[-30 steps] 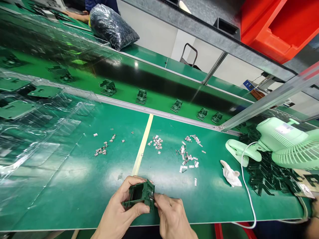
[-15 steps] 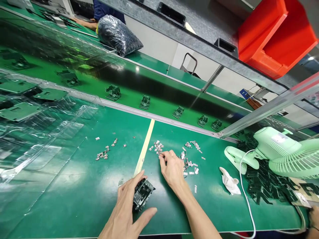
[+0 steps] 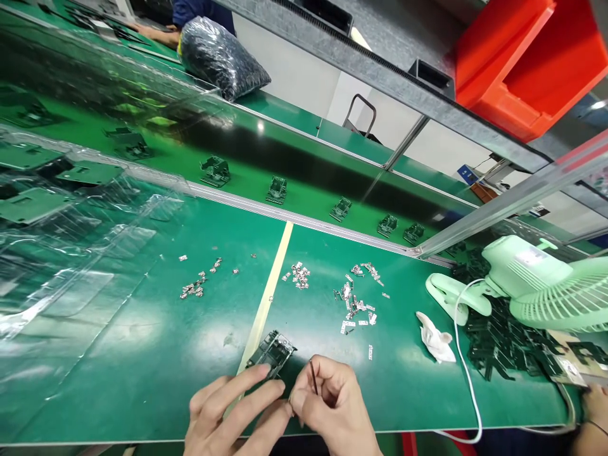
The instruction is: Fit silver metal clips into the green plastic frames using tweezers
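Green fan (image 3: pixel 534 278) w/ white cord (image 3: pixel 468 364) nr white cloth (image 3: pixel 434 339).

Worktop (image 3: pixel 190 354): green, crossed by a plain pale yellow strip (image 3: pixel 271 285). Fan (image 3: pixel 522 272): mint green. Bin (image 3: pixel 527 69): solid red. Cloth (image 3: pixel 435 339): white.

I see: dark-green, open-framed, plastic-looking housing (image 3: pixel 276 351), angled on the green tabletop (image 3: pixel 403 392), my left fingers (image 3: pixel 261 372) against its near side | slim dark rod (image 3: pixel 313 378), slightly tilted from upright, held in my right hand (image 3: pixel 332 402), near the housing
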`<state>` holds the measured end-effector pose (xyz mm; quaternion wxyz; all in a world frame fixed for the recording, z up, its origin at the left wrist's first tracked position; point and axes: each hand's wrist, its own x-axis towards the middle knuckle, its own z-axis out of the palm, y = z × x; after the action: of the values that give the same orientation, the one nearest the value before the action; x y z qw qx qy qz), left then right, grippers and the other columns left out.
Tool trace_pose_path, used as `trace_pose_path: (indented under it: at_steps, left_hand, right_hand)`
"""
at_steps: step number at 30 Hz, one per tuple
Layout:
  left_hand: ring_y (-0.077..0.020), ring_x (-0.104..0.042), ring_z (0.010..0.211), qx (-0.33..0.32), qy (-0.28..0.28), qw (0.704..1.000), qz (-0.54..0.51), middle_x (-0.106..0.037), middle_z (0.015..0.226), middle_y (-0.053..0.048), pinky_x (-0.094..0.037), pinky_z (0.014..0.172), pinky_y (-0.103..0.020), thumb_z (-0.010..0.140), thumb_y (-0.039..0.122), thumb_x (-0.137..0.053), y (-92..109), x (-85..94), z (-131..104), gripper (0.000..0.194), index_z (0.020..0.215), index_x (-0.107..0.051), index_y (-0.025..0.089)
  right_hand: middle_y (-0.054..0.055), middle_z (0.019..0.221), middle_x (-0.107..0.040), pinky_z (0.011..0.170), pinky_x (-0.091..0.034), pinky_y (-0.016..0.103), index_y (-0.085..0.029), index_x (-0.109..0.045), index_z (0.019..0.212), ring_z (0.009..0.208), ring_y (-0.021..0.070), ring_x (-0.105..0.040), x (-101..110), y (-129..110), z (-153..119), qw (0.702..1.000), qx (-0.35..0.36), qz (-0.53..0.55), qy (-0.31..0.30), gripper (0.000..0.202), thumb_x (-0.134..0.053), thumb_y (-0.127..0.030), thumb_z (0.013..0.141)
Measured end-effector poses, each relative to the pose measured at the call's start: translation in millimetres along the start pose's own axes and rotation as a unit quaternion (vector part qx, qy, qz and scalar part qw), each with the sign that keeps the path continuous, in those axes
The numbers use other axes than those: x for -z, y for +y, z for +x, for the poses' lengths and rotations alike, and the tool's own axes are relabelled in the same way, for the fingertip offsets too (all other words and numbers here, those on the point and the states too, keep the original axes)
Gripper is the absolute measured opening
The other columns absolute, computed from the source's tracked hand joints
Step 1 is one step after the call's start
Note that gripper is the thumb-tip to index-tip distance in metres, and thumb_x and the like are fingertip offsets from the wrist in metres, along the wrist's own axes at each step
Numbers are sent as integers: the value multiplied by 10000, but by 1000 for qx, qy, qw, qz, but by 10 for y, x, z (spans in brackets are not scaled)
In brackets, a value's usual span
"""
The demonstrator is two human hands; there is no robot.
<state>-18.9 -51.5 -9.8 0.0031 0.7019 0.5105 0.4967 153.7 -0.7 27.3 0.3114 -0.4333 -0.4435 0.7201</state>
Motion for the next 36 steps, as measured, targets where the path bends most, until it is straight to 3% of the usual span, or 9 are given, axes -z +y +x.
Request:
trace_pose_path:
  at_steps: [5, 8, 10, 11, 14, 16, 22, 30, 36]
  left_hand:
    - [-236, -602, 1008, 79, -149, 962, -215, -642, 891, -65, -570, 805, -335, 1004, 148, -603, -13, 129, 144, 180, 865, -656, 249]
    - [-221, -598, 964, 101, -187, 943, -257, -622, 882, -53, -592, 791, -323, 1021, 227, -608, -31, 185, 163, 170, 860, -653, 259]
    - [-236, -612, 1040, 113, -181, 950, -230, -647, 973, -55, -602, 853, -354, 993, 239, -655, -81, 180, 124, 122, 878, -666, 276]
    - [-260, -612, 1121, 125, -168, 957, -201, -663, 1069, -61, -602, 911, -395, 954, 260, -714, -123, 158, 95, 46, 946, -678, 289]
    - [-373, -505, 1406, 192, -152, 963, -108, -566, 1471, -115, -517, 1104, -577, 773, 373, -897, -287, 22, 13, 724, 1404, -545, 327]
    - [-396, -449, 1481, 225, -188, 952, -88, -490, 1580, -130, -456, 1153, -643, 762, 399, -903, -369, -98, -20, 952, 1554, -378, 353]
    - [-312, -628, 1307, 226, -206, 945, -119, -600, 1410, -85, -585, 1054, -496, 753, 272, -900, -264, -285, -39, 838, 1446, -438, 359]
    - [-301, -651, 1234, 168, -202, 962, -73, -607, 1337, -101, -613, 993, -448, 806, 225, -814, -167, -244, -51, 727, 1434, -456, 306]
    - [-304, -627, 1224, 134, -191, 969, -76, -616, 1289, -123, -580, 1003, -494, 848, 129, -660, -104, -300, -14, 639, 1425, -423, 270]
  right_hand:
    - [9, 663, -641, 473, -267, 225, -164, -661, 810, 450, 51, -374, 96, 139, 12, 985, -21, 96, -143, 433, -854, -552, 810]
    - [-11, 648, -592, 521, -309, 229, -176, -638, 771, 519, 75, -440, 124, 113, 13, 979, -27, 82, -185, 434, -878, -537, 787]
    - [-44, 642, -510, 534, -283, 234, -178, -615, 774, 545, 73, -378, 134, 79, 7, 982, -1, 34, -186, 413, -839, -520, 835]
    - [-50, 658, -484, 543, -274, 242, -179, -606, 788, 561, 77, -354, 139, 62, 5, 984, 23, -6, -174, 393, -797, -511, 878]
    - [-29, 756, -498, 622, -320, 272, -194, -584, 847, 658, 114, -409, 163, 33, 10, 981, 103, -152, -65, 307, -620, -445, 1021]
    - [-9, 846, -531, 683, -359, 280, -209, -566, 885, 738, 134, -463, 180, 40, 22, 964, 142, -226, 14, 248, -530, -366, 1073]
    - [51, 1081, -554, 737, -454, 280, -230, -556, 991, 884, 166, -571, 183, 94, 25, 928, 185, -317, 65, 141, -455, -269, 1082]
    - [27, 971, -602, 734, -489, 302, -238, -556, 1031, 792, 173, -626, 194, 180, -1, 886, 194, -409, 99, 115, -447, -222, 1063]
    - [12, 894, -638, 621, -468, 272, -236, -560, 996, 645, 149, -614, 165, 264, -3, 836, 228, -477, 147, 114, -464, -192, 1037]
